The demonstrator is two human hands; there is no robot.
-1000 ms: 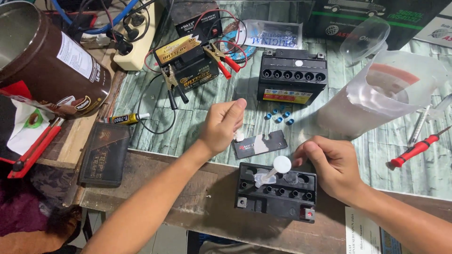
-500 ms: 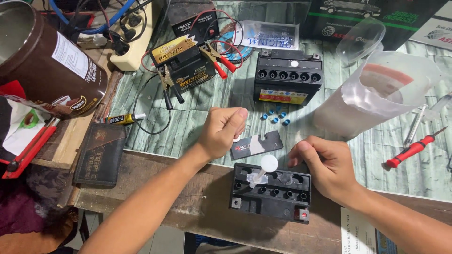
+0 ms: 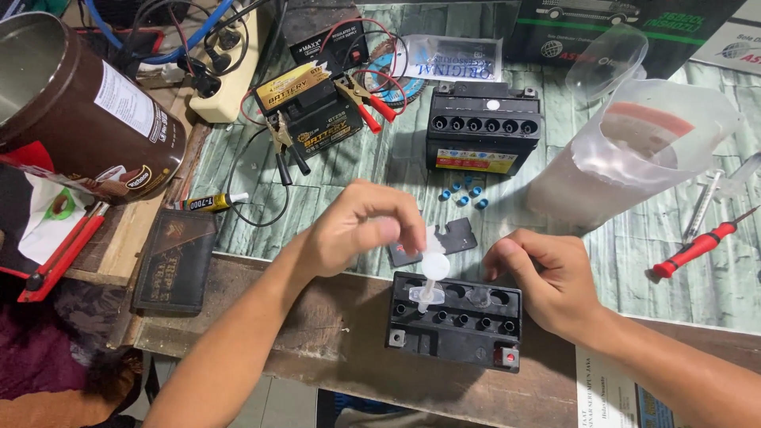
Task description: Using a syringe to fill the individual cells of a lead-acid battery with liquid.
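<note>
Black plastic, the small battery (image 3: 453, 319) sits at the near edge of the surface (image 3: 618, 254), its row of open filler holes facing up. The left hand (image 3: 357, 230) hovers just behind the battery, its fingers (image 3: 388, 228) pinched closed on the round white head of a small funnel (image 3: 432, 273), whose stem leans down into one of the battery's holes, apparently to keep it steady there. The right hand (image 3: 547, 277) rests at the battery's far right corner, fingers curled loosely; whether they hold anything I cannot tell. Behind the battery lie a dark sealing strip (image 3: 440, 240) and a few blue caps (image 3: 464, 194), beyond them a second black battery (image 3: 483, 131), and to its right a translucent jug (image 3: 634, 158) within easy reach.
</note>
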